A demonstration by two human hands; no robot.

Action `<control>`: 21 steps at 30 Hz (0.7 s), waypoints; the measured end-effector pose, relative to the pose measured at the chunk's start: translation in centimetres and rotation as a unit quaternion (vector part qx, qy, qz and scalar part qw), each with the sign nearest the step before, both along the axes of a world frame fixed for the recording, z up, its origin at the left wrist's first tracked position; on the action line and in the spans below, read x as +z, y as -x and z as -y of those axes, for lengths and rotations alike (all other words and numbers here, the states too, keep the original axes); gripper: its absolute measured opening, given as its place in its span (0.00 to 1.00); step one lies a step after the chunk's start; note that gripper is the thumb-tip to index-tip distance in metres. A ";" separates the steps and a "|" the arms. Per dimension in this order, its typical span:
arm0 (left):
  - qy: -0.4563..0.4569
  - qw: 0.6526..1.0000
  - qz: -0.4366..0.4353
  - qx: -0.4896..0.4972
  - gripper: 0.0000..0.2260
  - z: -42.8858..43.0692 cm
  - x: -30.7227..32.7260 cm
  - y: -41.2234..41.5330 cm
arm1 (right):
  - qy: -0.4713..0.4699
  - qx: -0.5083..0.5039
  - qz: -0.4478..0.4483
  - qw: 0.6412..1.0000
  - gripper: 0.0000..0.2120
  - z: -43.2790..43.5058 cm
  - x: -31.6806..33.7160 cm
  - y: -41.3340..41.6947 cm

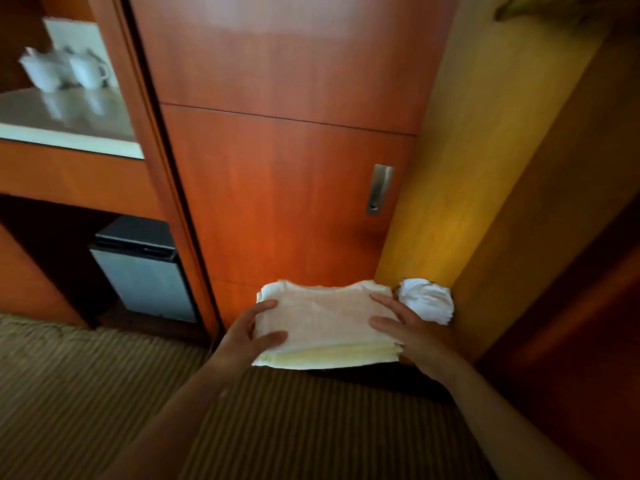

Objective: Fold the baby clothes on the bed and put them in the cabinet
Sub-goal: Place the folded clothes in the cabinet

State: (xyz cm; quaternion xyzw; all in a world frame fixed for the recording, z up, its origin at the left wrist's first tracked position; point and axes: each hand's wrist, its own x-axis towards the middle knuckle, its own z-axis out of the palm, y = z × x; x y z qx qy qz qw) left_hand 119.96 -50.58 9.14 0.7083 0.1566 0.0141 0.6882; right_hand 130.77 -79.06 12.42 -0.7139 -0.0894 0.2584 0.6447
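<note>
A stack of folded baby clothes, pale pink on top and cream-yellow below, is held level between both hands in front of the cabinet. My left hand grips the stack's left edge, thumb on top. Gripping the right edge is my right hand, its thumb lying on the top piece. A bunched white cloth sits just beyond my right hand, touching the stack's far right corner. The cabinet's sliding door of red-brown wood has a metal recessed handle; right of it the lit yellow cabinet interior shows.
At left an open shelf carries white teapots. Below it sits a small grey fridge. Striped brown carpet covers the floor. A dark wooden panel stands on the right.
</note>
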 end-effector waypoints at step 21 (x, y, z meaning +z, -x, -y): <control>-0.012 0.978 -0.028 -0.207 0.25 21.9 -5.9 -25.0 | -0.007 -0.241 -0.067 0.968 0.24 22.9 -6.2 -12.8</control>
